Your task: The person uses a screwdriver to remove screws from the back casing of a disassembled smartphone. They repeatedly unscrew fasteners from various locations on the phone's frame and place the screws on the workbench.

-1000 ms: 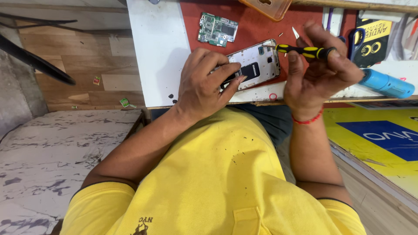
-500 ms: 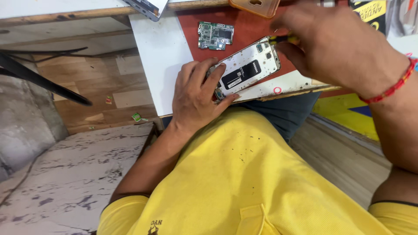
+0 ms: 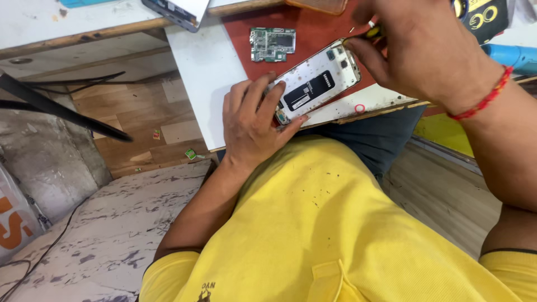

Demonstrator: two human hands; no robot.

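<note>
1. The white worktable (image 3: 201, 84) took the far part of the scene, and a red mat (image 3: 313, 25) lay on it.
2. The person wore a yellow shirt (image 3: 313, 235) that filled the near part of the view.
3. The right hand (image 3: 419, 47) was at the far right, above the mat. Its fingers were closed together around a screwdriver (image 3: 372, 32) with a yellow and black handle. Only a short piece of the tool showed from under the fingers, just beside the far right corner of the phone. A red thread band (image 3: 484, 100) was around this wrist.
4. The left hand (image 3: 251, 126) rested at the near edge of the table. Its fingers were spread a little and pressed on the near left end of the phone, with the thumb at the near side, so the phone was clamped between them.
5. The opened phone (image 3: 316, 84), white inside with a black label, lay slanted on the mat, between both hands.
6. A green circuit board (image 3: 272, 45) lay on the mat, just on the far side of the phone and apart from it.
7. A small red ring (image 3: 359, 108) lay near the edge of the table, right of the left hand.
</note>
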